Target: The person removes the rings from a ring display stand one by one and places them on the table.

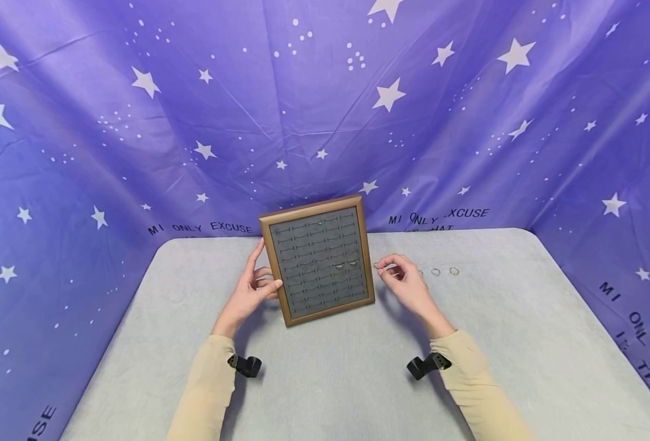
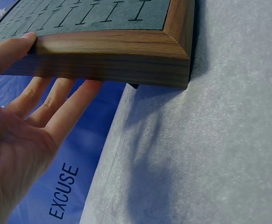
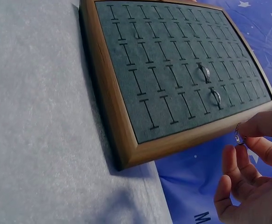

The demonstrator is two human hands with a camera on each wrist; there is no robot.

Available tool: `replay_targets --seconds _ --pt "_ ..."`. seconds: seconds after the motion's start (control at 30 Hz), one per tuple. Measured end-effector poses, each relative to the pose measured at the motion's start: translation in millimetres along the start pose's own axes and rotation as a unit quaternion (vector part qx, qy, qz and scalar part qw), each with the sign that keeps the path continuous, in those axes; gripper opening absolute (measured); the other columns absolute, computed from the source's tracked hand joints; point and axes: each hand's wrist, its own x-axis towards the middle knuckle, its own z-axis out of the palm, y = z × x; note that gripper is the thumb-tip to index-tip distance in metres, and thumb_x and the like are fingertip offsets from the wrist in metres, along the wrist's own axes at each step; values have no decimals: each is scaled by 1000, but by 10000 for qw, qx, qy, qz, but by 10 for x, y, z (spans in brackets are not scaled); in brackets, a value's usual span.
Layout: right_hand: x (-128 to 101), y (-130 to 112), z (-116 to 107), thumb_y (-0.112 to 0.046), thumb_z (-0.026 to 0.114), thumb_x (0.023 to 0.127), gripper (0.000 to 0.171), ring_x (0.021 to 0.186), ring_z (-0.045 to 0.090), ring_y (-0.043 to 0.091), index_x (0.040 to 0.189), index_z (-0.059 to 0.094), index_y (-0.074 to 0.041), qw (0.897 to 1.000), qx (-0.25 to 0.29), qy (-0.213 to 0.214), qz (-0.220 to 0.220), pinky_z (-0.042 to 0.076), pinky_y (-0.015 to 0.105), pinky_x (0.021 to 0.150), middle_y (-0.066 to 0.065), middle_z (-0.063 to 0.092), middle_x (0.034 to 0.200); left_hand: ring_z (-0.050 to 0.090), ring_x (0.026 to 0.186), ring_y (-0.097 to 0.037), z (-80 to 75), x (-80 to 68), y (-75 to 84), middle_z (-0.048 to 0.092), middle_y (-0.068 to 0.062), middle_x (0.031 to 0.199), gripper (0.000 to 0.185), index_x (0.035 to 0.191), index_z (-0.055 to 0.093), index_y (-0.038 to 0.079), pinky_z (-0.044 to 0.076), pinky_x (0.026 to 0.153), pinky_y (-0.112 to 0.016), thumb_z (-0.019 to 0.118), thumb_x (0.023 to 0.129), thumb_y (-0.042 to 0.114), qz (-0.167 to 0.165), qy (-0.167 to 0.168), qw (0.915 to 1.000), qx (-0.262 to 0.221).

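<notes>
A wood-framed ring display board [image 1: 319, 260] with grey slotted velvet stands tilted back on the grey table. Two rings [image 3: 209, 85] sit in its slots. My left hand [image 1: 254, 288] holds the board's left edge, thumb on the front of the frame [image 2: 112, 44] and fingers [image 2: 56, 100] behind it. My right hand [image 1: 404, 283] hovers just right of the board and pinches a small silver ring [image 3: 239, 136] between thumb and forefinger. Two more loose rings [image 1: 445, 271] lie on the table beyond that hand.
The grey felt table [image 1: 330, 380] is backed by a purple star-printed cloth [image 1: 325, 110] on the far and side walls. Black wrist-camera mounts [image 1: 426, 364] sit on both forearms.
</notes>
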Motion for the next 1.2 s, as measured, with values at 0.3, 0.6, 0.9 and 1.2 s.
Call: replay_targets --seconds 0.3,0.6,0.9,1.2 --pt "-55 64 -85 5 61 89 11 80 58 16 99 61 9 9999 68 93 35 48 20 68 22 62 105 68 82 -24 6 6 -4 57 -31 109 95 156 12 35 58 70 -44 61 89 -11 -17 -4 9999 -114" --pt "-94 138 -187 5 60 89 10 79 59 14 99 62 8 9996 -67 210 153 47 19 66 23 63 105 67 81 -23 7 10 -10 57 -29 108 95 156 12 34 58 70 -44 61 88 -12 -1 17 9999 -140" --pt "-149 14 -311 7 59 89 12 78 60 23 100 61 12 9995 -144 189 202 46 18 62 28 63 101 67 82 -23 -1 7 -8 57 -29 107 95 156 12 34 58 70 -44 61 89 -11 -6 -1 10000 -82" --pt "-193 -136 -395 10 57 89 12 77 58 25 100 59 15 9991 -199 240 289 46 18 62 30 60 101 67 83 -23 -5 8 -5 58 -29 108 95 156 12 35 58 71 -44 62 89 -10 -14 6 10000 -70"
